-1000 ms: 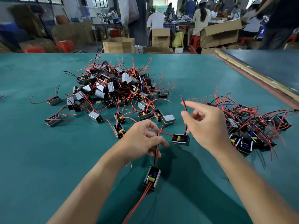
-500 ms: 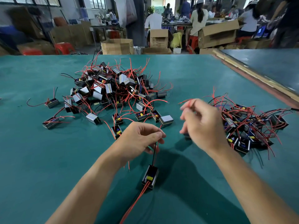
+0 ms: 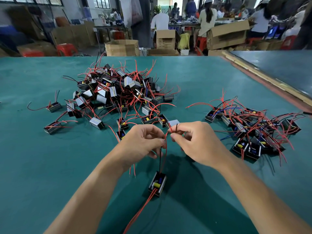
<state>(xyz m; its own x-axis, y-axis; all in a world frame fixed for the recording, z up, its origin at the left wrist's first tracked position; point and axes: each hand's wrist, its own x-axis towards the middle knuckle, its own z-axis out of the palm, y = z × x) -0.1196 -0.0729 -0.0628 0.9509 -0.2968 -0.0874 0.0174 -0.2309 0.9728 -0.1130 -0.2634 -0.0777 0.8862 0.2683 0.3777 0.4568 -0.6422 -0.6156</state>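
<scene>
A small black module (image 3: 157, 184) with a yellow part inside lies on the green table (image 3: 50, 166), red wires trailing from its near end. A black and a red lead (image 3: 163, 154) rise from its far end to my hands. My left hand (image 3: 143, 144) pinches these leads between thumb and forefinger. My right hand (image 3: 195, 142) pinches the lead tips just beside it, a black tip and a red tip sticking up above the fingers. The two hands almost touch.
A big heap of wired modules (image 3: 118, 93) lies at the centre left, with loose ones (image 3: 54, 106) around it. A smaller heap (image 3: 253, 129) lies to the right. A wooden strip (image 3: 263, 78) edges the table. Cardboard boxes (image 3: 121, 47) and seated people fill the background.
My right hand let go of the other module it was lifting, which is out of sight now, and came left to take the lead tips beside my left hand. The left hand stayed on the leads.
</scene>
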